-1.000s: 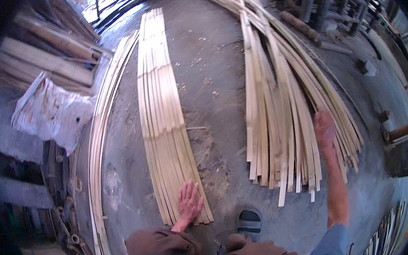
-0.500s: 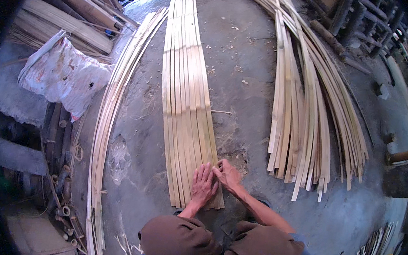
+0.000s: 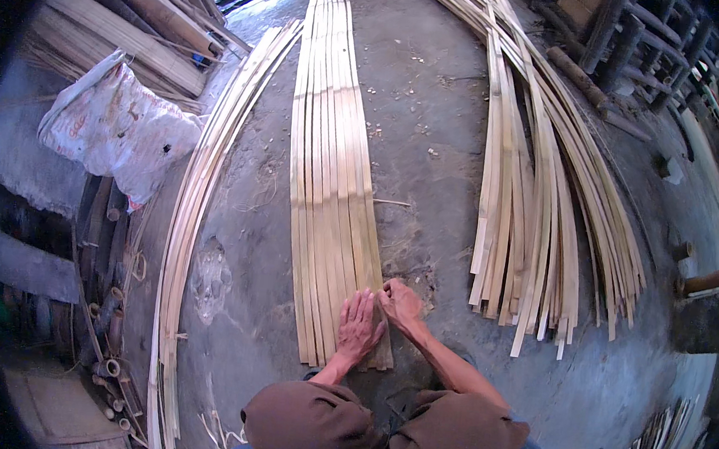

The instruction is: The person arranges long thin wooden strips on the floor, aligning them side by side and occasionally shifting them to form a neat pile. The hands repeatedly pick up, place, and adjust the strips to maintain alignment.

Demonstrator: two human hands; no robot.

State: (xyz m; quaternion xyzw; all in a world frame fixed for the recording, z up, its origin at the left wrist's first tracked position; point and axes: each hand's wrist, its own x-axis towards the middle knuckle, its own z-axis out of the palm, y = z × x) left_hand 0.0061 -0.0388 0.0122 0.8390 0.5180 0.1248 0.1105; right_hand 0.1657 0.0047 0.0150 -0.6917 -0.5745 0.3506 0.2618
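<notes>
Pale bamboo strips [image 3: 326, 213] lie side by side in a long flat band on the floor, stretching away from my knees. My left hand [image 3: 358, 330] rests flat on the near end of this band, fingers stretched out and pointing away from me. At the band's right edge, just beside it, is my right hand [image 3: 402, 304]. Its fingers are curled and pressed together against the outermost strip. What they pinch, if anything, is too small to make out.
Long loose strips [image 3: 214, 145] lie to the left. A fanned bundle of strips [image 3: 539, 196] spreads at the right. A white sack [image 3: 122, 126] and bamboo poles [image 3: 107, 369] are at the left. More thin strips [image 3: 654, 446] stand at lower right.
The view has shifted slightly. My left hand stays flat on the strips, and my right hand keeps its curled grip at the band's right edge.
</notes>
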